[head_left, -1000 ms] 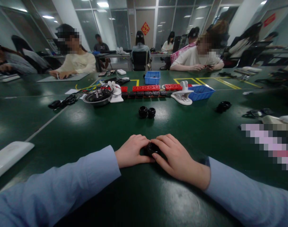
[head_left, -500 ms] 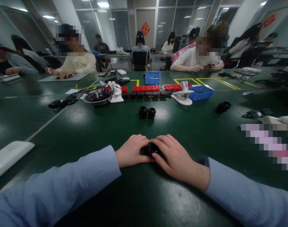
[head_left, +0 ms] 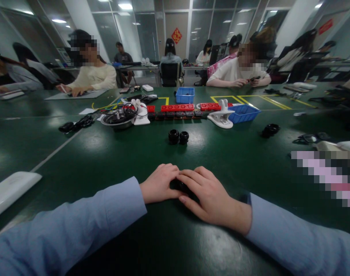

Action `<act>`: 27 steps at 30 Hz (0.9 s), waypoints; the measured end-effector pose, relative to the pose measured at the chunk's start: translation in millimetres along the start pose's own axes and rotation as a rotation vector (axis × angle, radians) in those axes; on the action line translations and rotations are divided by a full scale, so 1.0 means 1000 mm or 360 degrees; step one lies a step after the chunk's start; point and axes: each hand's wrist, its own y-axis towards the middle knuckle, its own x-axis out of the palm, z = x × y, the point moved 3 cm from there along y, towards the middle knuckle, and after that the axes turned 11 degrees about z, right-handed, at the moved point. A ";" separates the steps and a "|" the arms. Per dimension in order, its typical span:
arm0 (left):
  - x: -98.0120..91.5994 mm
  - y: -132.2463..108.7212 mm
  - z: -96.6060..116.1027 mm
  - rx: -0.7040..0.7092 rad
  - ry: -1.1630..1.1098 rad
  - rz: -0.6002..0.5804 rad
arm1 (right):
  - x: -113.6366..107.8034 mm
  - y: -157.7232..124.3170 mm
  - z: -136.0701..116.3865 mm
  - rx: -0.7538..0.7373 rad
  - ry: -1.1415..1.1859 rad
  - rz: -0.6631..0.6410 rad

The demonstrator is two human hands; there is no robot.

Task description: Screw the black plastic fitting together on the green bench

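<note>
We saw the right hand (head_left: 212, 197) slide its fingers further over the small black round plastic part (head_left: 177, 185); the left hand (head_left: 160, 183) also held it, near the green desk's (head_left: 105, 153) front edge.

Looks like an office-style assembly workroom. One big green table (head_left: 105, 153) is marked with yellow tape lines (head_left: 249, 97), and several people sit around its far side working on small parts. On it are blue bins (head_left: 185, 94), red strips (head_left: 177, 107) and black round parts (head_left: 178, 137). Behind the table: glass partitions, ceiling lights, more desks.
</note>
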 end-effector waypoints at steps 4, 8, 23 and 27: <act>-0.002 0.001 0.003 -0.0007 -0.0002 0.0000 | 0.000 0.000 -0.001 -0.0071 -0.0024 -0.0024; -0.003 0.001 0.004 0.0005 0.0014 -0.0022 | -0.001 -0.001 -0.003 -0.0167 -0.0083 -0.0041; -0.002 0.000 0.001 0.0029 -0.0042 -0.0050 | -0.001 -0.005 0.000 -0.0411 0.0180 -0.0179; -0.003 0.000 0.002 0.0024 -0.0064 -0.0046 | -0.003 -0.006 0.000 -0.0462 0.0194 -0.0141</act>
